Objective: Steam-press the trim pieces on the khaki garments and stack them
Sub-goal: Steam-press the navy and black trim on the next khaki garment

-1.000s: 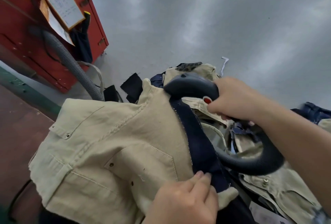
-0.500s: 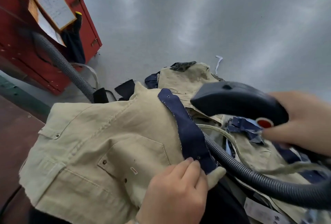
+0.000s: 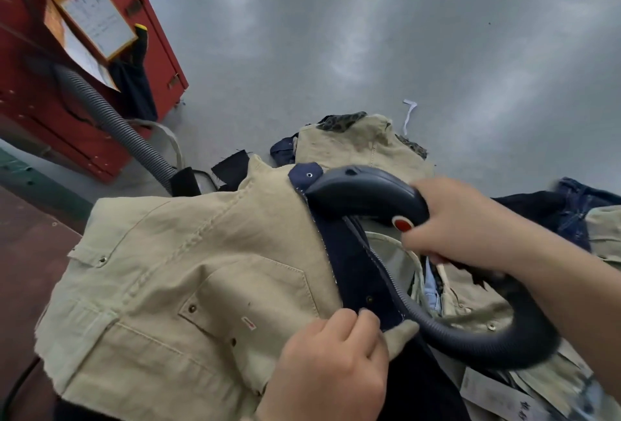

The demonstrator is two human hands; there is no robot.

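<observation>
Gripping the dark handle of the steam iron (image 3: 366,195), the right hand (image 3: 467,222) has its fingers curled round the grip just beside the red button (image 3: 402,224), with the iron's nose lying on the upper end of the navy trim strip (image 3: 349,266). One ribbed hose (image 3: 470,336) loops from the iron's rear under the right forearm and back across the lower part of the strip. The left hand (image 3: 329,367) pinches the strip's lower end with curled fingers, at the inner edge of the khaki garment (image 3: 174,286). That garment lies spread at the centre, its frayed left edge hanging over the brown desk (image 3: 30,259); it shows one angular pocket flap, several metal snaps and a small red tag. The strip, dark blue with one eyelet at its top, runs along the garment's right edge. More khaki and navy pieces (image 3: 363,141) are heaped beyond and to the right, crowding that side. Open grey floor (image 3: 369,34) lies beyond the heap. One red cabinet (image 3: 100,60) stands at upper left with papers (image 3: 87,7) hung on it and a second grey hose (image 3: 111,118) in front of it.
</observation>
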